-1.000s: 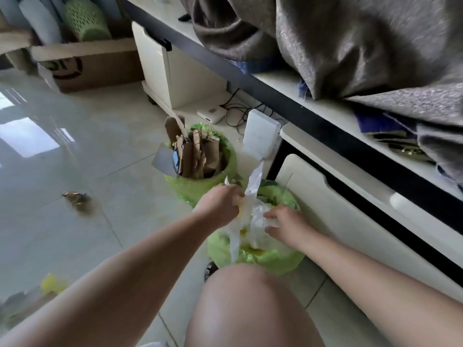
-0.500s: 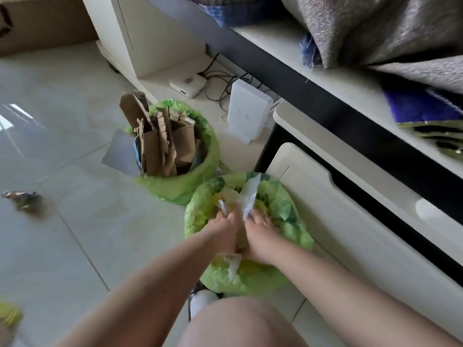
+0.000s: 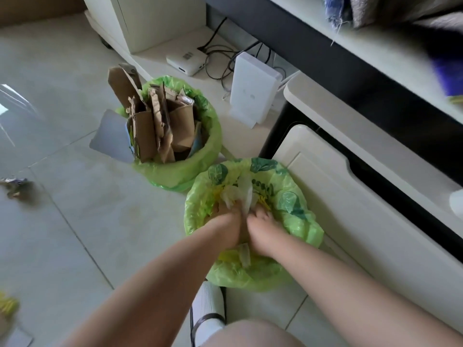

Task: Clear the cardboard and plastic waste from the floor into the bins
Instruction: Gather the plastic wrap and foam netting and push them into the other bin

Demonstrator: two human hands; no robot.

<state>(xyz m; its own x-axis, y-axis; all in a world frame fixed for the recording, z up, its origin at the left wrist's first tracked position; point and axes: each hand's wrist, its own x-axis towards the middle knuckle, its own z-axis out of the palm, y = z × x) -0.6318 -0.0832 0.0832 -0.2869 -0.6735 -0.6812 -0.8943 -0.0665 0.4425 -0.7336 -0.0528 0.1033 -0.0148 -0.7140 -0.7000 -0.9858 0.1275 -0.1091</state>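
Note:
Both my hands are down inside the near green-lined bin [image 3: 304, 222]. My left hand [image 3: 225, 222] grips crumpled white and yellow plastic waste [image 3: 239, 192], its fingers buried in it. My right hand [image 3: 263, 232] sits tight against the left, its bent fingers dug into the same plastic. A white strip of the plastic runs between the two wrists. The far green-lined bin [image 3: 200, 161] stands upright, packed with torn brown cardboard [image 3: 150, 126] that sticks out above its rim.
A crumpled wrapper [image 3: 15, 186] lies on the tiles at left, and a yellow scrap [image 3: 7, 306] at the lower left edge. A grey sheet [image 3: 112, 136] leans on the far bin. A white router [image 3: 253, 88], cables and a white drawer front [image 3: 350, 196] lie to the right.
Both hands have gone from the bin's rim down into the bin, taking the plastic with them. The view has tilted down and closer to the bins.

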